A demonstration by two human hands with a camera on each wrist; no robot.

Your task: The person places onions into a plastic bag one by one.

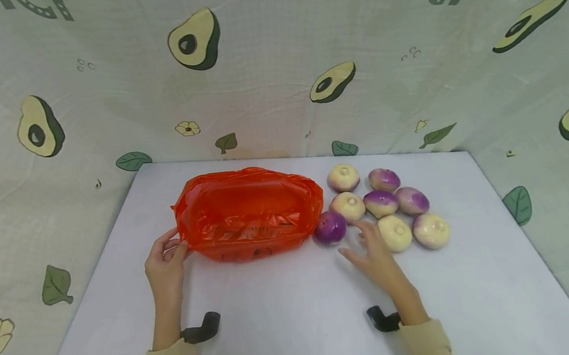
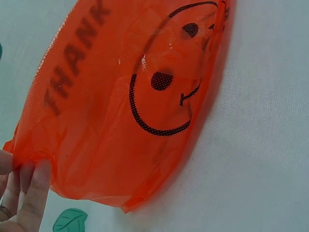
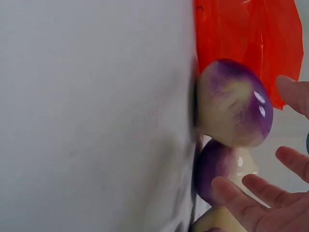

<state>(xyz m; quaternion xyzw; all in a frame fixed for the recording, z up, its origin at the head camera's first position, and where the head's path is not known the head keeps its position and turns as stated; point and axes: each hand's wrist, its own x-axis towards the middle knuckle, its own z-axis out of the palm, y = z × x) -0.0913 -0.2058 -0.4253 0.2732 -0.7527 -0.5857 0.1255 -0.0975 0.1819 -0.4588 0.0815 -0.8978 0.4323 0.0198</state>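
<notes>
1. Pinching the left end of the red plastic bag [image 1: 258, 250] between thumb and fingers, the left hand [image 1: 163, 262] sits at that side of it.
2. Nearer the viewer than the bag's left part, a small black device [image 1: 203, 328] shows at the left wrist.
3. Lying on the white table [image 1: 288, 320], the bag gapes upward; its outer side bears the lettering THANK [image 2: 77, 60] and a printed face [image 2: 161, 104].
4. Behind the bag hangs a patterned cloth [image 1: 258, 117].
5. Just beside the bag's right end is one purple turnip [image 1: 330, 228]; whether they actually touch is hard to tell.
6. To the right of the bag, the right hand [image 1: 376, 257] holds nothing, its thumb and fingers spread beside that turnip; I cannot tell whether a fingertip meets any neighbour.
7. Also right of the bag, beyond that turnip, seven more turnips [image 1: 381, 203], cream and purple, cluster together.
</notes>
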